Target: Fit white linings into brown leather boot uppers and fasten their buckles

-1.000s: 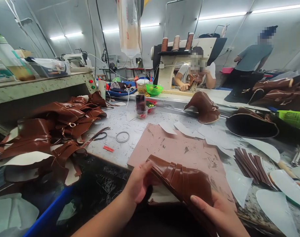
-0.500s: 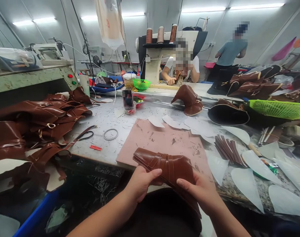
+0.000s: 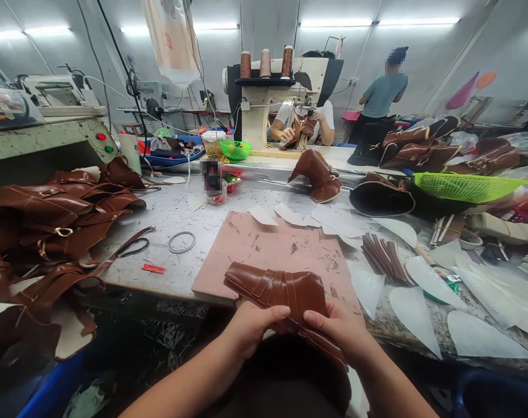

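Observation:
Between my two hands is a brown leather boot upper (image 3: 285, 290) with straps across its middle, held over the near edge of a pink board (image 3: 264, 241). My left hand (image 3: 257, 325) grips its lower edge, thumb lying on the leather and fingers hidden beneath. On the other side my right hand (image 3: 336, 325) is closed round the lower right part, its thumb on the near face. Below the hands the upper's dark opening hangs toward my lap. Another brown boot upper (image 3: 318, 177) stands on the table beyond the board.
Brown boot uppers (image 3: 64, 220) are piled at left. White curved sheets (image 3: 414, 319) and brown leather strips (image 3: 386, 258) lie at right, near a green basket (image 3: 468, 186). A red strip (image 3: 153, 268) and a grey ring (image 3: 181, 242) lie left of the board. Opposite, a person works at a sewing machine (image 3: 257, 113).
The view has swung a little to the right, so the table things appear further left. My right hand has moved closer to my left along the upper's lower edge.

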{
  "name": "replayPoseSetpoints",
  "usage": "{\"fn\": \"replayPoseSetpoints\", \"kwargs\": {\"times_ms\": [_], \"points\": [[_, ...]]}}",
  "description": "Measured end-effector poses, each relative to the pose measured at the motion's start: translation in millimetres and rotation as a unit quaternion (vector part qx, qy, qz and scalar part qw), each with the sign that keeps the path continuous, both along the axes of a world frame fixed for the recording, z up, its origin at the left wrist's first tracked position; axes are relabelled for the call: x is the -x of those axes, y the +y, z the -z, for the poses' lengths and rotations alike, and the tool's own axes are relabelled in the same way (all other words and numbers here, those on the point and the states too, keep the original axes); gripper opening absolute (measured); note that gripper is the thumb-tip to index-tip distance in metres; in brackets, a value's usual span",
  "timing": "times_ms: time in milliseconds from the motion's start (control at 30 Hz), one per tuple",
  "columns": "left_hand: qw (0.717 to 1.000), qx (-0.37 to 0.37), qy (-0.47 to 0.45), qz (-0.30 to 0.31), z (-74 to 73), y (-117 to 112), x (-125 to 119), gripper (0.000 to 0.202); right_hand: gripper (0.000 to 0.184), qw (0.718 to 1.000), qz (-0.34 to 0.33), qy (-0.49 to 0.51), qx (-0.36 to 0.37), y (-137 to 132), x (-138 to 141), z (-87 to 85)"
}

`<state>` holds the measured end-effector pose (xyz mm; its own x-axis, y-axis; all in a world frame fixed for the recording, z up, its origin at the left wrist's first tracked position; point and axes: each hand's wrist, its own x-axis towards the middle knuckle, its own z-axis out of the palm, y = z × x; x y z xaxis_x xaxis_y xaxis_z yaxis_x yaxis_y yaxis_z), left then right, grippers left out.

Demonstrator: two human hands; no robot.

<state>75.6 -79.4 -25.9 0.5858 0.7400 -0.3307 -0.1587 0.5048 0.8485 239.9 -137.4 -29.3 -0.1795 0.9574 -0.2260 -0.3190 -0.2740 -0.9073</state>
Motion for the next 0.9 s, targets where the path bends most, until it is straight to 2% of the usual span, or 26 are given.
{"fn": "replayPoseSetpoints", "kwargs": {"times_ms": [100,200,267,333,433,500,600,667,767,833,900], "points": [[0.999,-0.032,0.014,0.041,3.2,1,0,0.039,0.034,0.999,-0.003,0.040,0.015,-1,2,1.3],[0.994,-0.070,0.063,0.056,4.9,1,-1,0.040,0.042,0.999,-0.008,-0.040,-0.015,-2,0,-5.8],[0.995,-0.072,0.059,0.032,5.3,-1,-3,0.036,0.041,0.993,-0.025,-0.108,-0.033,-2,-2,-11.5],[0.998,-0.050,0.023,0.016,5.2,-3,-7,0.034,0.034,0.991,-0.024,-0.125,-0.033,0,-2,-14.4],[0.999,0.007,-0.041,-0.004,5.2,-3,-10,0.036,0.032,0.999,-0.032,-0.041,-0.013,4,0,-12.4],[0.996,0.059,-0.068,-0.022,4.7,1,-6,0.031,0.031,0.999,-0.043,0.026,-0.003,7,1,-9.9],[0.987,0.114,-0.056,-0.097,0.0,16,9,0.026,0.030,0.997,-0.035,0.063,-0.007,10,-1,-11.9],[0.982,0.097,-0.059,-0.151,-7.3,32,23,0.021,0.031,0.998,-0.036,0.052,-0.021,13,-5,-19.7],[0.976,0.075,-0.047,-0.200,-24.8,61,39,0.014,0.035,0.996,-0.049,-0.012,-0.074,29,-12,-38.5],[0.964,0.077,-0.014,-0.252,-38.1,81,44,0.012,0.036,0.985,-0.037,-0.127,-0.108,52,-17,-50.5],[0.952,0.075,0.010,-0.298,-48.5,99,41,0.025,0.032,0.956,-0.001,-0.273,-0.107,80,-21,-58.5]]}}
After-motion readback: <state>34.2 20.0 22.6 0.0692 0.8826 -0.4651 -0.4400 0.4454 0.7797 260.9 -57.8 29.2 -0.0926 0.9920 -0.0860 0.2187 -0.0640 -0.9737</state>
